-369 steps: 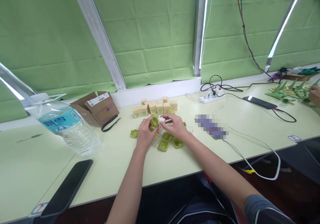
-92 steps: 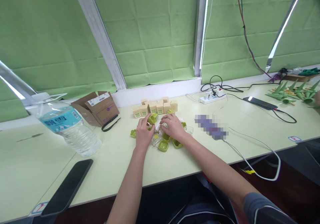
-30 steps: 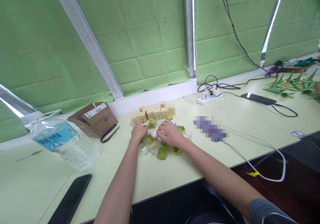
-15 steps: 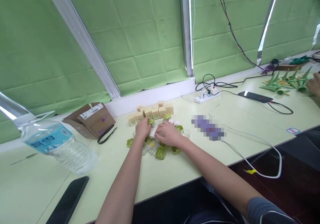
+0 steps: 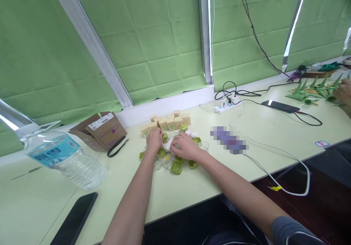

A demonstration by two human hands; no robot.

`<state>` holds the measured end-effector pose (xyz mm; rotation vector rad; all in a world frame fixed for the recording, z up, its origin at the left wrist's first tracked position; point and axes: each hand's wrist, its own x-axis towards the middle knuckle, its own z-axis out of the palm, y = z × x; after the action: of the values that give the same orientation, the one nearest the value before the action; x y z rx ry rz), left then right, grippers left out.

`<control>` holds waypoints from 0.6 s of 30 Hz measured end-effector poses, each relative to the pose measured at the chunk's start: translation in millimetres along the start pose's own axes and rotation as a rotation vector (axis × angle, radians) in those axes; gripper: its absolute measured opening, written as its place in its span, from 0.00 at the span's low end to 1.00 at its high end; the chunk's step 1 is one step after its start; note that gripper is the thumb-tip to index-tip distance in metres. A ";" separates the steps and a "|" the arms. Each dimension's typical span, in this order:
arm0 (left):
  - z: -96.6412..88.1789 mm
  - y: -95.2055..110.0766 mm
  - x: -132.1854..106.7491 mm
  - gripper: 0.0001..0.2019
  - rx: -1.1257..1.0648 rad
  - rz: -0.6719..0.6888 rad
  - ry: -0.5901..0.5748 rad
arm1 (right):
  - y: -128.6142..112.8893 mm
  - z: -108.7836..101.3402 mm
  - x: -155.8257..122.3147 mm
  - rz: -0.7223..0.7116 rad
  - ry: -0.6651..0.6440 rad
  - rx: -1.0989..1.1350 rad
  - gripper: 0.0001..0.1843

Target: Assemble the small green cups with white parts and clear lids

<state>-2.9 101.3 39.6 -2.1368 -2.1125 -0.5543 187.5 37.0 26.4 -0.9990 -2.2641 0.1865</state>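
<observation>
My left hand [image 5: 154,141] is closed, with its fingertips at a green piece [image 5: 165,137] and just below the raised flap of a small tan box. What it pinches is hidden. My right hand [image 5: 184,146] is curled over the pile, its fingers closed on a white piece [image 5: 167,144]. Around and under the hands lie several small green square cups [image 5: 176,167] and clear plastic parts [image 5: 203,145]. Behind them stand several small tan boxes with green windows [image 5: 170,123].
A large water bottle [image 5: 64,157] leans at the left, beside an open brown carton [image 5: 100,131]. A dark phone [image 5: 75,217] lies in front. To the right are a power strip [image 5: 227,107], another phone [image 5: 280,106], cables and green cones [image 5: 304,98], near another person's hand [image 5: 342,91].
My left hand has shifted slightly left and toward me, showing more of the green piece beside its fingers. My right hand stays almost still. The other person's hand has moved a little.
</observation>
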 end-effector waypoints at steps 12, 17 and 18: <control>-9.4 -2.5 -2.2 0.05 -0.453 -0.097 0.257 | -2.4 -3.0 -1.2 -0.003 0.019 0.019 0.11; -10.9 7.1 -14.8 0.10 -0.830 -0.028 0.360 | 0.5 -0.1 -1.3 -0.029 0.112 0.106 0.10; -10.7 9.5 -19.7 0.11 -0.911 0.005 0.379 | 1.6 0.7 -1.3 -0.026 0.139 0.131 0.10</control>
<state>4.8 78.9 45.2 -2.0860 -1.7977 -2.0371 188.8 37.4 24.7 -0.8859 -2.1089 0.2429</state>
